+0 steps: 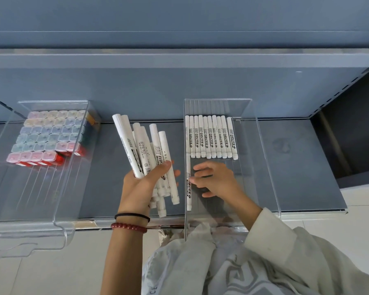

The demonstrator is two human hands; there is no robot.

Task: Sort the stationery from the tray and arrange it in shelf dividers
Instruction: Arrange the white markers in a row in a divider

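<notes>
My left hand (143, 184) grips a bundle of several white marker pens (145, 150) above the shelf, between the two dividers. My right hand (214, 179) is inside the clear right divider (264, 158), fingers spread, fingertips touching a single white marker (188, 188) that lies along the divider's left wall. A row of several white markers (211, 137) lies side by side at the back of that divider.
A clear left divider (73, 177) holds rows of small pastel and red boxes (49, 135). The grey shelf (303, 167) ends at the right by a dark opening (354, 128). A crumpled bag (179, 262) sits below, near my sleeve.
</notes>
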